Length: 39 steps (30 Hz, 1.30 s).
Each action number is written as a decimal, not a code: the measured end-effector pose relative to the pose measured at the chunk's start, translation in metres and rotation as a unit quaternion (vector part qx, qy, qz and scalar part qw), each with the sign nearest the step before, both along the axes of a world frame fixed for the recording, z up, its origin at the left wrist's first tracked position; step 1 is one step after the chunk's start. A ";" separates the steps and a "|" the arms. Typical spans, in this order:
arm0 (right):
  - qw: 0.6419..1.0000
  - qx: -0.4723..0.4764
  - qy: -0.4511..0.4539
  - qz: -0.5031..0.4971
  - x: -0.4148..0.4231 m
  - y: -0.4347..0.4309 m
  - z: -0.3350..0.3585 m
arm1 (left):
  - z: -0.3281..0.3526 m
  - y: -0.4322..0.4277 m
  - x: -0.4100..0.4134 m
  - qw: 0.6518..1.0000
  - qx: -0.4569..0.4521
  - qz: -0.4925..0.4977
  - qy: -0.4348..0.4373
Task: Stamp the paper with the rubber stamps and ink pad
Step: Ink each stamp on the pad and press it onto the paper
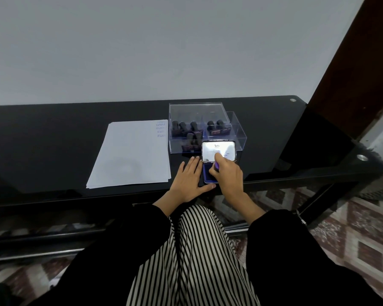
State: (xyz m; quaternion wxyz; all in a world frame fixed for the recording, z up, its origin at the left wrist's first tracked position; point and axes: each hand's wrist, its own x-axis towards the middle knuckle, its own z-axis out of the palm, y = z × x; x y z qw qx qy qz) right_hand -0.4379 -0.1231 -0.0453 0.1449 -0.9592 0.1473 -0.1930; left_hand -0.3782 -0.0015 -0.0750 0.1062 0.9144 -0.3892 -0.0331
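A stack of white paper [131, 155] lies on the black table, with several blue stamped words at its far right corner. To its right an open blue ink pad [207, 175] sits near the front edge, its shiny lid [210, 149] raised behind it. My right hand [227, 175] is closed on a stamp with a purple handle [216, 166], held down on the pad. My left hand [189, 181] lies flat beside the pad, thumb along its near edge, holding nothing.
Behind the ink pad stands a clear plastic box [195, 113] holding several dark-handled stamps [187, 129], with a second clear box [238, 131] against its right side. A dark wooden post [352, 69] rises at the right. The black table [42, 140] ends just before my knees.
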 end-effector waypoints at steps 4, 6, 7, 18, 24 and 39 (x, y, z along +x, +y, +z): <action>1.000 -0.001 -0.008 0.007 -0.003 0.001 0.000 | 0.000 0.000 0.000 1.000 0.002 -0.002 0.005; 1.000 -0.002 0.003 0.005 -0.002 0.000 0.002 | 0.000 0.000 0.001 1.000 0.003 -0.001 0.008; 1.000 -0.002 0.014 0.002 0.000 0.000 0.005 | 0.000 0.000 0.001 1.000 0.004 -0.002 0.006; 0.996 0.015 0.092 0.015 0.013 -0.008 0.027 | 0.031 0.004 0.014 0.994 0.075 -0.048 0.067; 0.996 0.074 -0.039 0.005 0.031 0.000 0.064 | 0.094 0.035 0.056 0.994 0.001 -0.072 0.085; 0.987 0.115 0.030 0.106 0.186 0.047 0.112 | 0.119 0.106 0.169 0.980 -0.122 0.151 0.034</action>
